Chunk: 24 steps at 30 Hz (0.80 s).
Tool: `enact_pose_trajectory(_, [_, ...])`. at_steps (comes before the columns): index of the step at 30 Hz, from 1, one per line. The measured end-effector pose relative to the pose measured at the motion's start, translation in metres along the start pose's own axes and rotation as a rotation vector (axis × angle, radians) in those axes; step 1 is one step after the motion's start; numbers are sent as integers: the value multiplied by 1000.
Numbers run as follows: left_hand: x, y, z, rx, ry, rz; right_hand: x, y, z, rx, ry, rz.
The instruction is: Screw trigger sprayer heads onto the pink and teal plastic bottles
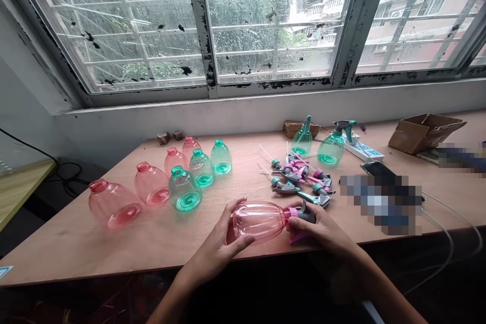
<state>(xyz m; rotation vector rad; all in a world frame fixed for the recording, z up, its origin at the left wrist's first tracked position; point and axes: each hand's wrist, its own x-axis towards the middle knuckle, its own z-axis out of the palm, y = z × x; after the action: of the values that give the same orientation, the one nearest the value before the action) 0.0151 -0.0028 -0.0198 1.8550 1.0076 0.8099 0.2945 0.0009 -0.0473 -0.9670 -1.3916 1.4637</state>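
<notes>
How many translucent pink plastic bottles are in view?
5: four pink bottles form a slanting row at left; the fifth bottle is held sideways between left hand and right hand.

I get daylight from the windows (246, 35), washed out in patches; beneath the tabletop (114, 250) everything sinks nearly black, the sides look stretched, and blocky pixelation hides areas at right.

Two bare hands (222, 238) at the ends of slim, bare forearms (366, 269)
</notes>
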Motion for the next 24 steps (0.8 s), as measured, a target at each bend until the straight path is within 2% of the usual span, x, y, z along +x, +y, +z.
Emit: enact_pose_trajectory(24, [0,1,1,20,27,-1,-1,-1,0,-17,14,11])
